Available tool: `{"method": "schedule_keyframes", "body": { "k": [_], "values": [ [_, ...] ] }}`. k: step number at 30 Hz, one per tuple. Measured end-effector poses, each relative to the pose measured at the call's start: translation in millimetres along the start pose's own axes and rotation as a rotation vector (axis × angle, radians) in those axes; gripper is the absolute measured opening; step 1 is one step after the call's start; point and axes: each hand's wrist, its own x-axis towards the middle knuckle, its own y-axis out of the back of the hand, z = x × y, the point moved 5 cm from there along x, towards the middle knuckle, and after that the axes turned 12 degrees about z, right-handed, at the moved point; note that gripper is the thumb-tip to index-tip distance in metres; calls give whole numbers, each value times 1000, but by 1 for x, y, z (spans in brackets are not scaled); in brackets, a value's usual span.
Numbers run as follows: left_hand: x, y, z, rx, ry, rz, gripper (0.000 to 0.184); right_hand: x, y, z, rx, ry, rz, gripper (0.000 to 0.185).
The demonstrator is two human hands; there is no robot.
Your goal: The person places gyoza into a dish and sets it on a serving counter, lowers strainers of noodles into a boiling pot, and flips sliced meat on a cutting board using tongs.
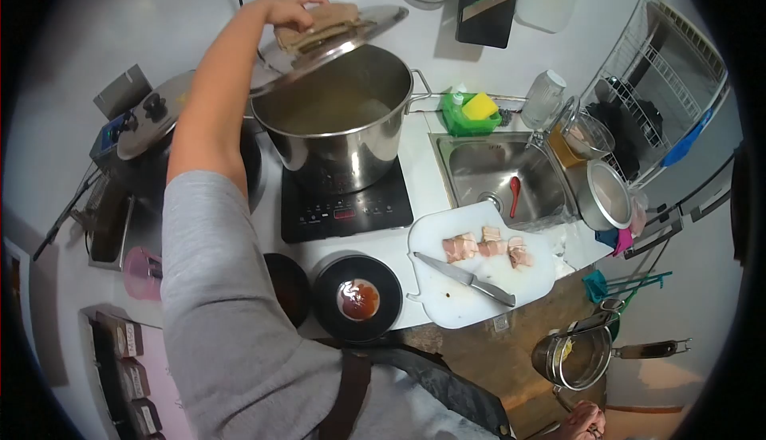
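My left hand [295, 11] is raised, its fingers closed on a folded brown cloth [319, 25] and the metal lid [351, 41] beneath it. The lid is tilted over the rim of a large steel stockpot [335, 149], which has liquid inside and stands on a black induction cooktop [343, 224]. My right hand [584, 422] is low at the bottom right edge with its fingers curled; what it grips is cut off or hidden. Just above it are a metal pot [550, 358] and a strainer [589, 372] with a dark handle and something yellow in it.
A white cutting board [435, 304] bears several pieces of sliced raw meat [492, 246] and a knife [471, 280]. A black bowl [383, 328] holds red sauce. The sink [471, 169] contains a red spoon [515, 195]. A lidded dark pot [148, 177] stands left.
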Motion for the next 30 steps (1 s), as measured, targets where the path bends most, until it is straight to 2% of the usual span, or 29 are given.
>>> {"method": "schedule_keyframes", "body": {
  "k": [2, 4, 6, 7, 8, 9, 10, 11, 12, 13, 14, 15, 16, 19, 23, 25, 26, 27, 30],
  "values": [
    [-14, 21, -3, -139, 22, 162, 67, 13, 7, 16, 80, 10, -79, 29],
    [-39, 42, 4, -106, 1, 208, 68, 21, 18, 37, 178, 13, -148, 27],
    [-73, 70, 23, -62, -9, 254, 69, 27, 37, 53, -130, 222, -185, 12],
    [-95, 84, 31, 99, 132, 199, 73, 35, 44, 66, -106, 216, -197, 12],
    [-115, 93, 29, 257, 278, 139, 81, 38, 47, 67, -509, 650, -164, 5],
    [-130, 105, 18, 264, 312, 146, 81, 31, 48, 71, -908, 1084, -111, 11],
    [-146, 124, -1, 293, 368, 131, 85, 27, 69, 100, -828, 667, -116, 23],
    [-167, 140, -19, 323, 420, 118, 90, 27, 62, 105, -797, 664, -127, 23],
    [-185, 151, -39, 421, 279, 314, 72, 29, 56, 101, -680, 664, -65, 23],
    [-204, 155, -52, 428, 293, 322, 72, 31, 52, 94, -571, 662, 2, 24],
    [-221, 158, -64, 387, 415, 337, 72, 32, 35, 73, -748, 993, -19, 22],
    [-234, 163, -81, 342, 529, 351, 72, 30, 33, 69, -748, 990, -8, 22],
    [-244, 172, -116, 374, 510, 406, 71, 26, 30, 66, -800, 1021, 21, 21],
    [-257, 169, -165, 273, 632, 316, 66, 7, 21, 44, -873, 1022, 37, 21],
    [-250, 176, -217, 309, 601, 264, 61, -22, 26, 25, -959, 966, -68, 25],
    [-247, 182, -237, 260, 607, 312, 57, -44, 31, 42, -1604, 1227, -124, 33],
    [-247, 183, -240, 257, 600, 310, 57, -39, 39, 31, -1190, 995, -43, 43],
    [-248, 184, -238, 323, 588, 329, 57, -44, 38, 26, -1195, 996, -42, 43],
    [-252, 184, -237, 368, 556, 364, 57, -47, 42, 34, -201, 237, -290, 50]
  ]
}}
